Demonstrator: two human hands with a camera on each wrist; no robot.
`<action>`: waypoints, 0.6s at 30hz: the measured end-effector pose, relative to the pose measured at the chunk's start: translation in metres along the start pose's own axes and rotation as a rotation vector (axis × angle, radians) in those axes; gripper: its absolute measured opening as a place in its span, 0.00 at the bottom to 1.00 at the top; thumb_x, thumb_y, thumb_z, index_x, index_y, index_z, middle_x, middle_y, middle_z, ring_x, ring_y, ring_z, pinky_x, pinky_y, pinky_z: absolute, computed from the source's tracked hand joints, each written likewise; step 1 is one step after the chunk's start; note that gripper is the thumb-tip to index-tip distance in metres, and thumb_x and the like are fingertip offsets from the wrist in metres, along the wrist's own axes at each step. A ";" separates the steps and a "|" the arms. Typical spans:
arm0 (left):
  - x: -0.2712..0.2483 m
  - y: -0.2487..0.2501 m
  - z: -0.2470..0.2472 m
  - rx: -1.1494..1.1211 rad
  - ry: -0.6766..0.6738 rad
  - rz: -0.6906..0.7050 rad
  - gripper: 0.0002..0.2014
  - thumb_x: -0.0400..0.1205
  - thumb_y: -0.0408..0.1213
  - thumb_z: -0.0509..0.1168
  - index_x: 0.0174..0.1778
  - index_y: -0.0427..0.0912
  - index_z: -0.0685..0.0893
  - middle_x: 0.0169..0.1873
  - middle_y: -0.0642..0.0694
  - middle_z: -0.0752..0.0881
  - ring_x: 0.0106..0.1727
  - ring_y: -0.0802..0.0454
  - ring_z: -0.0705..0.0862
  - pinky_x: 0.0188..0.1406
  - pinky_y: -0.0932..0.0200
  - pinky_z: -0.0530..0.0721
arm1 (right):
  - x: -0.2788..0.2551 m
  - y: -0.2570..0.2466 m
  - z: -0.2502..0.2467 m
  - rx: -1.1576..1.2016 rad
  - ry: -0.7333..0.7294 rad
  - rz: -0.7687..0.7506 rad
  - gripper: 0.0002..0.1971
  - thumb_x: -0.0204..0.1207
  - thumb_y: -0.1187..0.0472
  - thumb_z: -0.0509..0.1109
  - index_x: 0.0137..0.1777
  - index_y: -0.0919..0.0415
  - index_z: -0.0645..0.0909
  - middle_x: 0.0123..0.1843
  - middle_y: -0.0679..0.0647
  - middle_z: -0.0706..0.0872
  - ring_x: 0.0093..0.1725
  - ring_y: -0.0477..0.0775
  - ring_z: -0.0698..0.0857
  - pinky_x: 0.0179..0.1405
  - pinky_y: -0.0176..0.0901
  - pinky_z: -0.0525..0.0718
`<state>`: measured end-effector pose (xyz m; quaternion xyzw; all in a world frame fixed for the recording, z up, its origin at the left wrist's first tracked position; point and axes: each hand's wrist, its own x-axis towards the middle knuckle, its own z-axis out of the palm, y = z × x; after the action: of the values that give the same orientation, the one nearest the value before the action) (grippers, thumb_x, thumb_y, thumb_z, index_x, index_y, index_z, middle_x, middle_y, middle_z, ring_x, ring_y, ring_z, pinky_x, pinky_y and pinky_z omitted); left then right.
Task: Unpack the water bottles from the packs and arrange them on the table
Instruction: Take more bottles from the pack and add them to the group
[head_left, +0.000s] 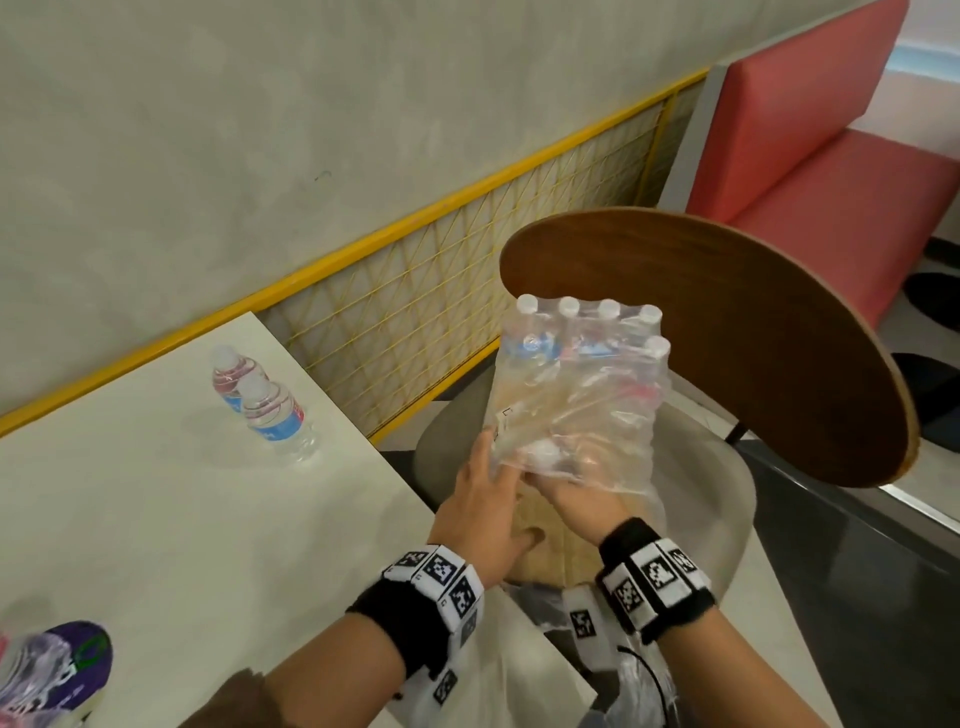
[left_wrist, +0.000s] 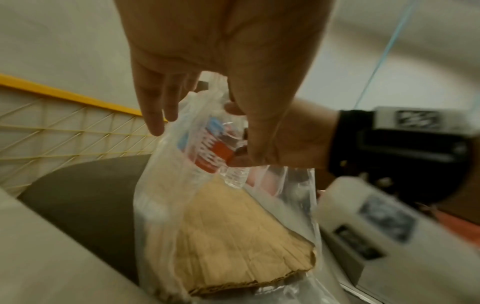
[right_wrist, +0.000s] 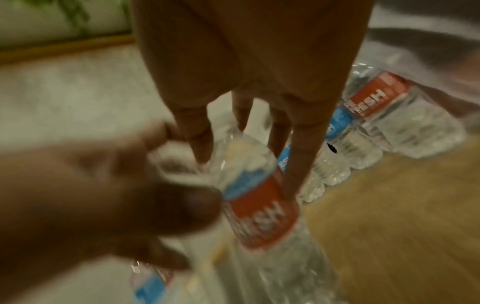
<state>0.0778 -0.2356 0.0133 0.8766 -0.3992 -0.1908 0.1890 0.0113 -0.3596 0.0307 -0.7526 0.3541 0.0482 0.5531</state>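
A shrink-wrapped pack of water bottles (head_left: 576, 384) stands on a chair seat (head_left: 722, 499) beside the white table (head_left: 156, 519). Its near end is torn open, and a cardboard base (left_wrist: 233, 236) shows under the film. My left hand (head_left: 488, 493) holds the torn plastic wrap (left_wrist: 161, 185) at the opening, thumb near the bottle. My right hand (head_left: 566, 493) reaches under the film, fingers round one water bottle (right_wrist: 259, 207) with a red and blue label. Two loose bottles (head_left: 275, 410) (head_left: 234, 374) stand upright on the table near its far right corner.
The chair's brown curved back (head_left: 727, 338) rises right behind the pack. A yellow mesh railing (head_left: 441, 312) runs along the wall. A red bench (head_left: 810, 130) stands at the far right. A purple patterned object (head_left: 67, 665) lies at the table's near left. Loose clear plastic (head_left: 524, 670) lies below my wrists.
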 end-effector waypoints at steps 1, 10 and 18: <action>0.003 -0.003 0.002 -0.058 -0.005 -0.031 0.34 0.74 0.53 0.72 0.74 0.53 0.65 0.81 0.55 0.45 0.76 0.47 0.67 0.63 0.47 0.81 | 0.001 0.004 -0.001 0.011 -0.034 0.034 0.14 0.77 0.61 0.69 0.63 0.55 0.78 0.54 0.47 0.84 0.45 0.34 0.79 0.37 0.21 0.75; 0.025 -0.017 0.009 -0.237 0.018 -0.074 0.33 0.63 0.66 0.70 0.65 0.66 0.74 0.74 0.58 0.68 0.70 0.55 0.76 0.64 0.49 0.81 | 0.021 -0.002 -0.012 -0.047 -0.237 -0.080 0.16 0.75 0.69 0.65 0.61 0.56 0.81 0.63 0.55 0.85 0.64 0.53 0.82 0.69 0.52 0.77; 0.033 -0.016 0.004 -0.244 0.002 -0.245 0.19 0.71 0.57 0.67 0.56 0.54 0.82 0.51 0.53 0.87 0.51 0.50 0.86 0.54 0.52 0.85 | 0.038 0.022 -0.037 -0.330 -0.062 0.049 0.19 0.87 0.60 0.52 0.76 0.56 0.72 0.75 0.53 0.76 0.75 0.48 0.73 0.75 0.49 0.65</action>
<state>0.1064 -0.2521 -0.0040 0.8895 -0.2630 -0.2584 0.2698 0.0152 -0.4133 0.0097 -0.8224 0.3424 0.1422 0.4315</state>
